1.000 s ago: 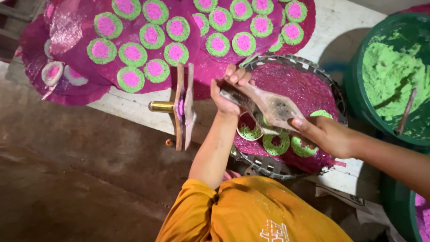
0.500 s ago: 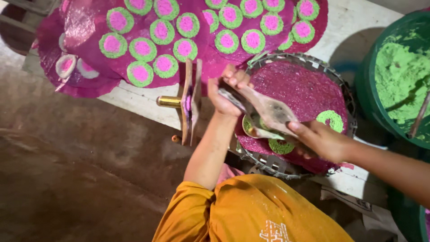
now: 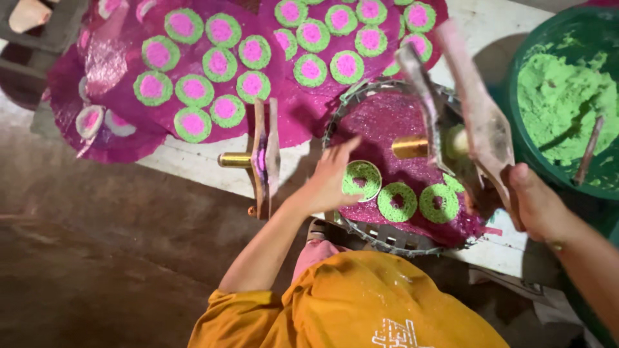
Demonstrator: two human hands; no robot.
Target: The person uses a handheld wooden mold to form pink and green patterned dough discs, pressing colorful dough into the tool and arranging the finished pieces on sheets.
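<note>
Nearest, the left hand [image 3: 329,183] hovers with fingers spread and released, just beside a green ring [image 3: 361,180] at the near rim of the round tray [image 3: 351,222]. The right hand [image 3: 538,206] has its fingers clenched round a hinged wooden press [image 3: 474,119], held open above the tray. A green bucket [image 3: 516,84] of green powder stands at the table's right edge. Farther off, pink sheets [image 3: 290,109] carry green-and-pink discs [image 3: 251,51].
</note>
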